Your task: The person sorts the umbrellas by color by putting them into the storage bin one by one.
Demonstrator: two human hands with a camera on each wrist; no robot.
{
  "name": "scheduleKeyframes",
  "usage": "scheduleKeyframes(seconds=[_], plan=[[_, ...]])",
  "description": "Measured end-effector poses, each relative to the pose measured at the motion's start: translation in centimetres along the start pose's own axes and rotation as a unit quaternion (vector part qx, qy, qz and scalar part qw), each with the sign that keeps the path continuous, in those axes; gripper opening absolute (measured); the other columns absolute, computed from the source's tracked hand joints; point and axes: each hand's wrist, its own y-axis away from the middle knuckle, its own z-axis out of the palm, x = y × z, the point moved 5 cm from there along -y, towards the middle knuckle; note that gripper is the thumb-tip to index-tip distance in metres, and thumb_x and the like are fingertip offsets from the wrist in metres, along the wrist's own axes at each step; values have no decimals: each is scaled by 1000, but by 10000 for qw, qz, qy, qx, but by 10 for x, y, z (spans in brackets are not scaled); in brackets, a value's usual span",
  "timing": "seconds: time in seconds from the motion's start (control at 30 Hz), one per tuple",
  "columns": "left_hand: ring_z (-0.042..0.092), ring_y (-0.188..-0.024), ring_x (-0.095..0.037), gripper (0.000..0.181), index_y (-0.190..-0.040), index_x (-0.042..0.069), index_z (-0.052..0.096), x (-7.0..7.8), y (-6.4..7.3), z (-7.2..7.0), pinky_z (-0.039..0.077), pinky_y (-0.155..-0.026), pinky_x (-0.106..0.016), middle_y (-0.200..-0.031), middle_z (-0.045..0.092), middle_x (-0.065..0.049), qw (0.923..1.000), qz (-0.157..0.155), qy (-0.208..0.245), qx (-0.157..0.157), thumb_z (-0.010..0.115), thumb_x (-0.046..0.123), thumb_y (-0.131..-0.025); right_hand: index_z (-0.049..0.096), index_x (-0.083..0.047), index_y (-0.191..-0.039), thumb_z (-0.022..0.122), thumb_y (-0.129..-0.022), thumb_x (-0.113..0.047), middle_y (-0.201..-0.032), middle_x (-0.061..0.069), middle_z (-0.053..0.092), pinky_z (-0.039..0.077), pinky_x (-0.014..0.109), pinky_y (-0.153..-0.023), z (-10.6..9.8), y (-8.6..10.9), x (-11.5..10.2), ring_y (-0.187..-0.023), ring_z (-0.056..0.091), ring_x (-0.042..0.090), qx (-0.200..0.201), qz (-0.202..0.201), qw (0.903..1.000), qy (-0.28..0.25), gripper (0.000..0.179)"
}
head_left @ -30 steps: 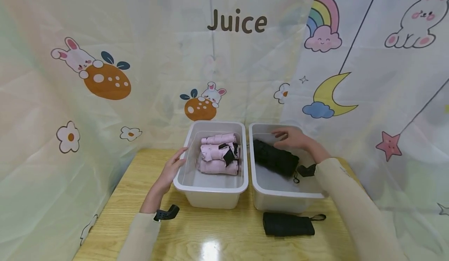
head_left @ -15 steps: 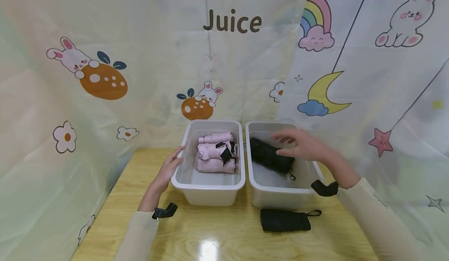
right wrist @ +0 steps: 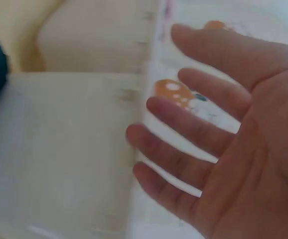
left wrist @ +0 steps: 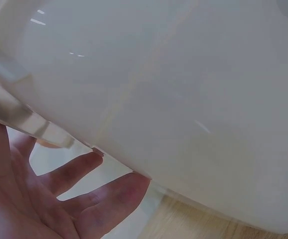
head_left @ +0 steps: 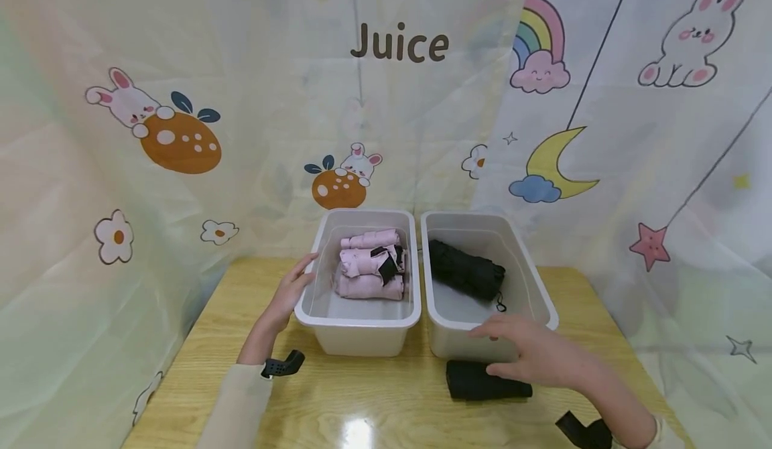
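My left hand (head_left: 286, 300) touches the left rim of the left white plastic bin (head_left: 364, 340); in the left wrist view its fingertips (left wrist: 129, 191) meet the bin's edge. Inside lie several pink folded umbrellas (head_left: 370, 287), one with a black strap. A black folded umbrella (head_left: 464, 269) slants inside the right white bin (head_left: 533, 280). Over the front of that bin, my right hand (head_left: 543, 355) holds nothing, its fingers spread in the right wrist view. It partly covers another black folded umbrella (head_left: 467, 380) lying on the table, whose wrist loop is hidden.
Both bins stand side by side on a wooden table (head_left: 289, 409). A printed fabric curtain (head_left: 271, 100) hangs behind and along both sides. Each wrist wears a black camera mount (head_left: 283, 363).
My right hand has withdrawn from the right bin, leaving the black umbrella inside, and moved toward me above the umbrella on the table. My left hand stays on its bin.
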Motion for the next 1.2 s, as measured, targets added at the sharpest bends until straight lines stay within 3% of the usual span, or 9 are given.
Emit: scheduleKeyframes(seconds=[0.07,0.17,0.33,0.53,0.67,0.83,1.07,1.2], plan=[[47,-122,-38,49,-152,19,34,-5,-1,0,47,-86,-38,-152,32,-19,9999,42,-90,57,41,24,-104,59,-20,-132,64,-87,-54,-124,-7,59,50,35,-82,16,6,9,-107,57,14,-158,216,9996,117,56],[48,-120,-38,49,-152,19,34,-9,-1,1,47,-85,-37,-151,32,-19,9999,49,-111,69,42,25,-104,60,-17,-131,70,-84,-51,-127,-2,58,49,40,-86,38,13,22,-112,57,20,-360,606,9969,339,59],[48,-120,-41,49,-152,19,33,-9,-1,2,47,-85,-39,-150,33,-20,10000,64,-45,32,41,25,-104,63,-15,-127,80,-78,-37,-122,3,59,50,44,-83,75,19,47,-108,58,26,-351,894,9944,443,56],[49,-120,-40,47,-151,23,35,-9,-1,2,47,-85,-40,-150,35,-17,10000,41,7,56,41,24,-104,62,-11,-127,83,-75,-36,-124,8,57,47,52,-85,106,26,82,-111,55,34,-190,1179,9924,297,62],[49,-120,-40,47,-151,22,35,-10,-2,2,47,-85,-40,-150,35,-17,10000,75,1,48,41,25,-104,59,-11,-131,84,-72,-39,-126,9,56,46,54,-84,119,27,97,-112,55,33,221,1083,9922,580,70],[48,-121,-39,48,-152,21,34,-10,-2,0,46,-86,-40,-150,34,-18,10000,56,-24,77,42,26,-104,56,-21,-136,87,-68,-40,-124,5,56,48,51,-80,135,24,100,-108,55,29,742,579,9907,984,76],[44,-125,-39,48,-152,20,34,-6,-3,0,44,-90,-41,-152,31,-18,10000,45,-41,67,41,25,-105,56,-34,-132,88,-64,-35,-123,-8,54,50,37,-78,147,20,100,-102,55,12,1330,334,9886,616,75],[44,-125,-40,48,-152,20,35,-5,-2,-2,43,-91,-42,-152,32,-18,10000,22,16,75,42,24,-104,54,-41,-130,88,-65,-33,-119,-14,54,49,33,-76,144,17,91,-99,54,7,1262,436,9906,286,74]])
